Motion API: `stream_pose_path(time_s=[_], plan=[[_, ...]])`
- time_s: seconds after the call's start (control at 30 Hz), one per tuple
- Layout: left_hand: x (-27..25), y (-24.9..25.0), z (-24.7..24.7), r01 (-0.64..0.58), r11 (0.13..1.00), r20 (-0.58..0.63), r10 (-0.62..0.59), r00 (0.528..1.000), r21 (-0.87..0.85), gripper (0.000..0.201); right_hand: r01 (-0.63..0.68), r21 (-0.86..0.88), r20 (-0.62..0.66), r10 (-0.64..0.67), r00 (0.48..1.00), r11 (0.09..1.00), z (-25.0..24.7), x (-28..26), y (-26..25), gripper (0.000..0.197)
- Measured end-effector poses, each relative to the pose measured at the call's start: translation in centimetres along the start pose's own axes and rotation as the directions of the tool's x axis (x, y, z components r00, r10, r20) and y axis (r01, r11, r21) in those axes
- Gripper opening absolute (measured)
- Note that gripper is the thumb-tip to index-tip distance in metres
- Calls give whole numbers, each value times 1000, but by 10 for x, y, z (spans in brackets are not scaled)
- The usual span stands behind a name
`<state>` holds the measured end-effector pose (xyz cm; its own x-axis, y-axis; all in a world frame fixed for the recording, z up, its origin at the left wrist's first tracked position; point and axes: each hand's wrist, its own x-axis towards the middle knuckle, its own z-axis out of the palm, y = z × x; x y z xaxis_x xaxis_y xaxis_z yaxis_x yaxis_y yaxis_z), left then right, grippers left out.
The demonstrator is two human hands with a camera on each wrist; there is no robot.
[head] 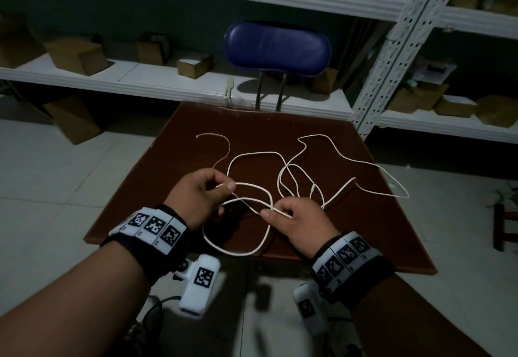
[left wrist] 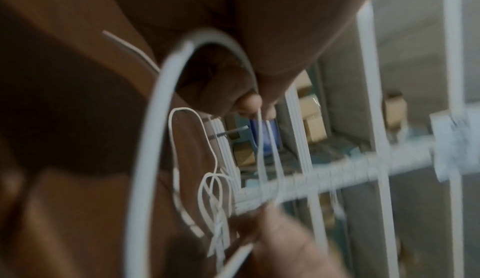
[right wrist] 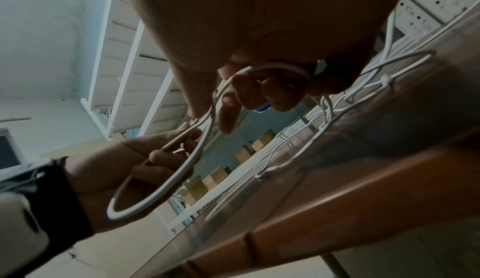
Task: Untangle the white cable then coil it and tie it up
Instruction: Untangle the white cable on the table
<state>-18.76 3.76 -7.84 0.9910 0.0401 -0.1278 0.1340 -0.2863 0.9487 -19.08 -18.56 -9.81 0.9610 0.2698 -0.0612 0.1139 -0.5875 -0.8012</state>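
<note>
Head view: the white cable (head: pixel 253 155) sprawls in loose loops over the dark brown surface (head: pixel 350 216), one thin end (head: pixel 197 136) lying free toward the far left, a long bight reaching toward the right edge. The nearest loop hangs off the front edge, between the two hands. The left hand (head: pixel 196 194) pinches a strand between thumb and forefinger, other fingers curled in; the right hand (head: pixel 301 220) pinches another strand just beside it, thumb tip on the cable. Both hands are raised slightly above the surface.

Cardboard boxes (head: pixel 77 54) sit on the white shelves (head: pixel 157 76) behind, closed, their contents hidden. A blue chair back (head: pixel 277 48) stands past the far edge.

The left wrist picture is smeared; only a big near loop (left wrist: pixel 145 139) and fingertips (left wrist: pixel 250 103) nipping a strand read clearly. In the right wrist picture the fingers (right wrist: pixel 275 91) curl round the cable, and a small knot (right wrist: pixel 387 79) shows on the surface.
</note>
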Motion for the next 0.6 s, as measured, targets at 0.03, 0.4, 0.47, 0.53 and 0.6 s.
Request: stream_pose_path(time_s=[0.03, 0.4, 0.47, 0.53, 0.6], plan=[[1, 0, -2, 46, 997, 2, -46, 999, -57, 10, -5, 5, -15, 5, 1000, 1000, -1, 0, 2, 31], [1, 0, -1, 122, 985, 153, -103, 983, -123, 12, 33, 22, -103, -31, 994, 999, 5, 0, -5, 30], [-3, 0, 2, 125, 987, 204, -101, 974, -105, 14, 49, 4, -93, -49, 994, 999, 5, 0, -7, 28], [-6, 1, 7, 217, 956, 312, -149, 938, -196, 20, 59, -21, -86, -60, 994, 998, 5, 0, -7, 25], [-5, 2, 7, 276, 938, 353, -191, 916, -209, 25, 50, -47, -73, -53, 996, 998, 6, 2, -4, 19]])
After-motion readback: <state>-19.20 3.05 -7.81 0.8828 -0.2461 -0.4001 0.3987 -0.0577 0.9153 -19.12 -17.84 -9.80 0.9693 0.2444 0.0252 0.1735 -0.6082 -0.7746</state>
